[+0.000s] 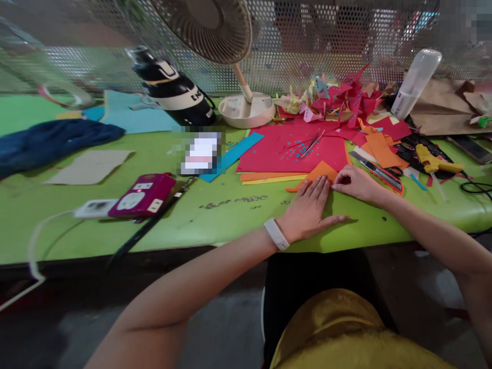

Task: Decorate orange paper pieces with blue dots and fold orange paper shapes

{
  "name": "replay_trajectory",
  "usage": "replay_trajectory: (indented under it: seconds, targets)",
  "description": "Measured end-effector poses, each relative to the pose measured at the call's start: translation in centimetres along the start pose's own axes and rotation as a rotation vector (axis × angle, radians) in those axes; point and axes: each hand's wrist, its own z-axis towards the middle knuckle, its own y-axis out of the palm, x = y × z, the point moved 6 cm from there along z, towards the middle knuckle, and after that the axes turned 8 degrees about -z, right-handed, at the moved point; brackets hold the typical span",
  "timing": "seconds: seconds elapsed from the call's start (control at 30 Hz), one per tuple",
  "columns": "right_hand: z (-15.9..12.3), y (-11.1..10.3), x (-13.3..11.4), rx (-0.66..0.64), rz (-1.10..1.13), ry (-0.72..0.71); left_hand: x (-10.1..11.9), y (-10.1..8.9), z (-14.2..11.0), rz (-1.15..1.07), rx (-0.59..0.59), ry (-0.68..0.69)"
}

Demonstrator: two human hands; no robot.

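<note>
The left arm reached in from the lower left over the bright green tabletop (215, 228), a pale band (277, 234) round its wrist. The left hand (312, 207) lay flat, palm down, fingers extended side by side and thumb spread out to the right; it gripped nothing, its fingertips pressing on a small piece of orange folded-looking paper (318, 171). That paper lay at the front edge of the wide red paper sheet (261, 154), mostly beneath the hands.

The right forearm came in from the right, the wrist bent inward. The right hand (352, 183) was curled, thumb and index finger rounded into a small ring whose tips met at the orange paper's right side. Whether they pinched its edge could not be told. Just beyond that hand lay an orange-and-black utility knife (378, 173).
</note>
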Motion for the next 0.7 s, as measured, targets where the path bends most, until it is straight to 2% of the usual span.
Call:
replay_trajectory:
  seconds: [0.37, 0.7]
  targets:
    - [-0.1, 0.1, 0.1, 0.009, 0.019, 0.007, 0.1, -0.2, 0.0, 0.018, -0.026, -0.033]
    - [-0.2, -0.2, -0.2, 0.002, 0.007, 0.024, -3.4, -0.8, -2.7, 0.05, -0.002, -0.043]
